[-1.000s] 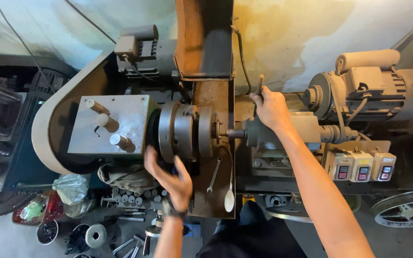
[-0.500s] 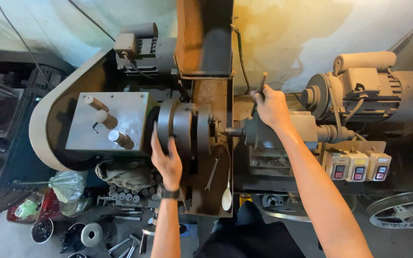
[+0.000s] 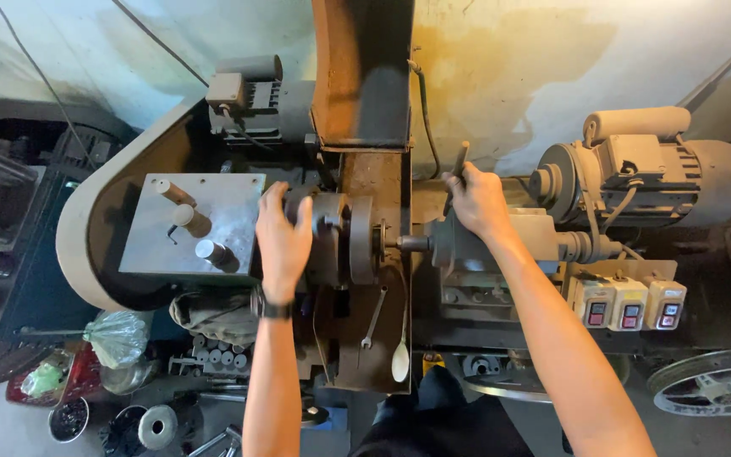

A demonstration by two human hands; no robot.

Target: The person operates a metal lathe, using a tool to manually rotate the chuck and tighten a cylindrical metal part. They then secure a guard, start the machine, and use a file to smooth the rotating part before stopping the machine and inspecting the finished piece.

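On chuck (image 3: 332, 237), flat left hand (image 3: 283, 239)

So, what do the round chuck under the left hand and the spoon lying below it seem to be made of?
Chuck: probably steel or cast iron, dull grey with a matte, grimy surface. The left hand covers part of it.
Spoon: looks like pale plastic or light wood, cream-coloured and without shine; it cannot be told for sure.

Counted on and around the lathe

Two hands (image 3: 283, 241) (image 3: 477, 201), three switch boxes (image 3: 628, 303), two electric motors (image 3: 666, 173) (image 3: 251, 93), three pegs (image 3: 189, 220) on the plate, one wrench (image 3: 373, 317), one spoon (image 3: 401, 360).
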